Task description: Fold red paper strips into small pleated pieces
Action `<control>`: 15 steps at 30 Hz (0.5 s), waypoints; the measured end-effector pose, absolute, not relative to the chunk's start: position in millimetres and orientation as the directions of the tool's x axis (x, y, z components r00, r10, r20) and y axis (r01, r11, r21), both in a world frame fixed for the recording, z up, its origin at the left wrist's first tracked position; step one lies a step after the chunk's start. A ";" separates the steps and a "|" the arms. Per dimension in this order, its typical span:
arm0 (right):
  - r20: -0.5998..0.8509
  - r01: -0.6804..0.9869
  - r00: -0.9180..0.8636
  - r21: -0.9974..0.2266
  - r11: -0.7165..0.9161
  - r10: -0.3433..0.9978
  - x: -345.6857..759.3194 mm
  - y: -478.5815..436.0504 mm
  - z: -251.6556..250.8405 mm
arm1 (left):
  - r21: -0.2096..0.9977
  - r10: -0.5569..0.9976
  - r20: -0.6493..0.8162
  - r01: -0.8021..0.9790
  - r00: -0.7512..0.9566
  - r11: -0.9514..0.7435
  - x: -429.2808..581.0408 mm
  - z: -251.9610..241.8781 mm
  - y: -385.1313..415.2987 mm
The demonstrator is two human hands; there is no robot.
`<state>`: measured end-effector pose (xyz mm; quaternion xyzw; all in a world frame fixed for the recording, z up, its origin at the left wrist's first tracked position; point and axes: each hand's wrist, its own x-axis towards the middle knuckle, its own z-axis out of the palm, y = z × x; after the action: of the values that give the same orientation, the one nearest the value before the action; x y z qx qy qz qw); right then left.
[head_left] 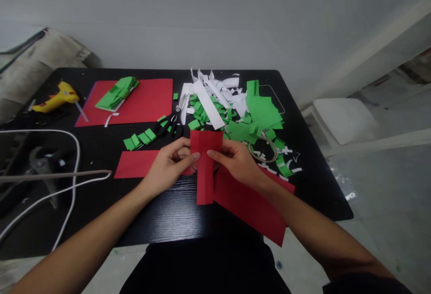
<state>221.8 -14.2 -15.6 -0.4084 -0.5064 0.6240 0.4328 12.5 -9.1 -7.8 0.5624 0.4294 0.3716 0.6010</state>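
Between my two hands is a folded red paper strip (pixel 205 182), held upright above the table's front part. My left hand (pixel 173 161) pinches its left side, thumb on the near face and fingers behind. On the other side my right hand (pixel 237 159) grips it the same way. The strip shows lengthwise creases and is wider at the top. Under my right wrist a larger red sheet (pixel 252 204) lies at a slant, its corner past the table edge. Another red paper piece (pixel 134 164) lies flat beside my left hand.
Black scissors (pixel 171 123) lie behind my hands. Green and white paper scraps (pixel 215 105) are heaped at the back, with a tape roll (pixel 275 150) at their right. A yellow glue gun (pixel 59 98), a red sheet (pixel 151 101) and a white cable (pixel 78 150) are on the left.
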 end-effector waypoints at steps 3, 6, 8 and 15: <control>-0.055 -0.111 -0.289 -0.990 -0.091 0.956 220.6 -15.1 -13.9 | 0.996 0.938 -0.088 0.044 0.336 0.078 11.7 -9.4 -9.1; -0.048 -0.093 -0.297 -0.993 -0.079 0.954 220.1 -16.6 -11.9 | 0.994 0.929 -0.107 0.031 0.353 0.102 11.2 -11.1 -9.3; -0.058 -0.086 -0.303 -0.992 -0.087 0.951 220.0 -17.5 -10.6 | 0.993 0.925 -0.112 0.011 0.363 0.116 11.2 -12.4 -9.8; -0.074 -0.116 -0.338 -0.986 -0.120 0.938 220.4 -17.1 -9.4 | 0.997 0.945 -0.079 0.032 0.316 0.072 10.4 -11.2 -9.7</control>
<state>220.4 -17.1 -9.4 -0.3976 -0.5168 0.6339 0.4159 10.4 -9.7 -11.2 0.5595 0.4369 0.3885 0.5875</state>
